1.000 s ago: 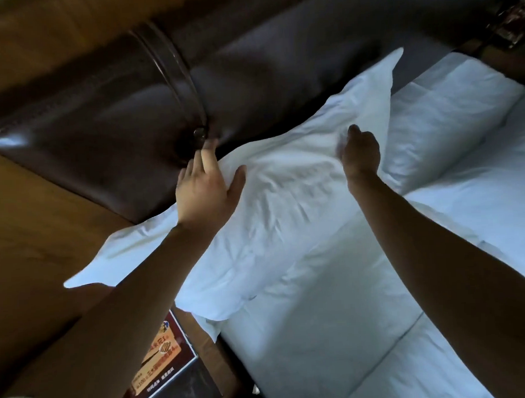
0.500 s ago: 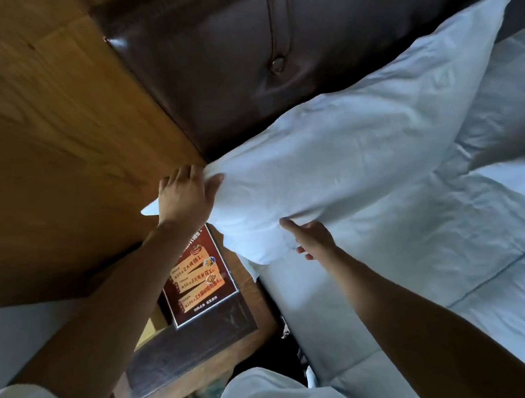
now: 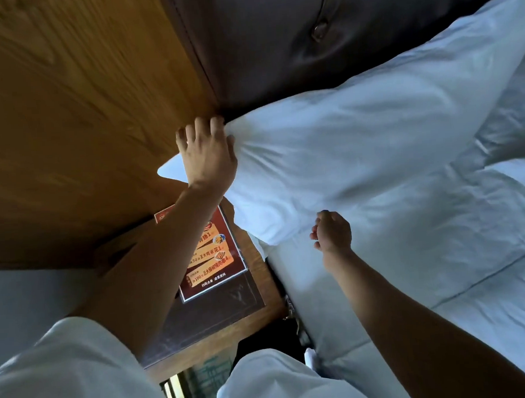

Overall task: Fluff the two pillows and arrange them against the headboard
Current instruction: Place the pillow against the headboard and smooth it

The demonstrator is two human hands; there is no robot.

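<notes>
**A:** Head view — where does the pillow (image 3: 358, 152) lie relative to the two hands?

**B:** Its long axis runs from lower left to upper right along the base of the dark padded headboard (image 3: 278, 41), its back edge touching the padding. The left hand (image 3: 206, 154) is at the pillow's near short end, palm and fingers pressed on the bunched cloth there, closed on it. The right hand (image 3: 332, 233) is loosely curled just below the pillow's lower edge, on the white duvet (image 3: 438, 251); whether its fingertips pinch the cloth cannot be told, and it appears to hold nothing.

**A:** Which hand governs the coming move?

**B:** Probably the left — it alone has the pillow, and the bulk lies to its right, so any squeeze or push would run along the long axis toward the bed's middle.

**A:** What stands around it?

**B:** A wooden wall panel (image 3: 71, 117) just behind the left hand; below it a bedside table (image 3: 224, 321) bearing a printed menu card (image 3: 216, 261). The pillow's free corner overhangs that table. A second pillow cannot be made out with certainty
</notes>
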